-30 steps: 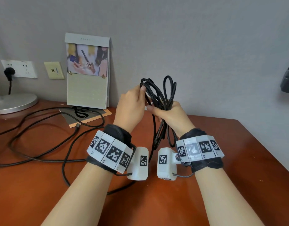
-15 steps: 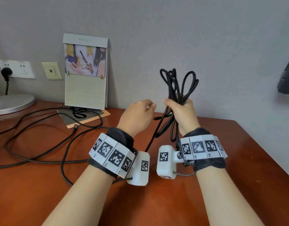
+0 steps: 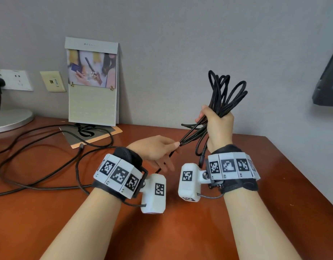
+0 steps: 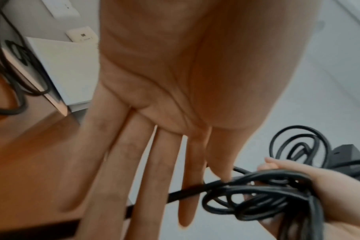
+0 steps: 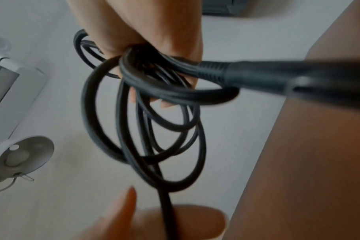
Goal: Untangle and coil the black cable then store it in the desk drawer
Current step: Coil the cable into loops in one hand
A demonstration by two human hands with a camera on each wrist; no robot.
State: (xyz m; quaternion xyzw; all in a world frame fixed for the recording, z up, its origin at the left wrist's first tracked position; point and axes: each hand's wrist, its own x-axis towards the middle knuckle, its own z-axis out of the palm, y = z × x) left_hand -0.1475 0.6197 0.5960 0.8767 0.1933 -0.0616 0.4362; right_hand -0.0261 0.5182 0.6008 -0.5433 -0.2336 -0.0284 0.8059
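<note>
My right hand [image 3: 216, 121] is raised above the desk, fingers curled round the middle of a bundle of black cable [image 3: 224, 92] loops that fan out above the fist. In the right wrist view the same fist [image 5: 146, 43] grips the loops, and the cable's plug [image 5: 257, 73] hangs close to the camera. Lower and to the left, my left hand [image 3: 176, 146] pinches one trailing strand between thumb and forefinger, the other fingers [image 4: 146, 162] straight. The strand runs down under my left wrist to the desk [image 3: 274, 184]. No drawer is in view.
Loose black cables [image 3: 49, 147] sprawl over the left half of the desk. A standing calendar [image 3: 93, 81] leans on the wall, with a flat card [image 3: 105, 133] at its foot. A lamp base [image 3: 9, 121] and wall sockets [image 3: 11, 79] are far left, a dark monitor [image 3: 329, 81] at right.
My right hand has carried the bundle up and to the right. My left hand has let go of the loop tops, dropped lower and taken the trailing strand in a pinch.
</note>
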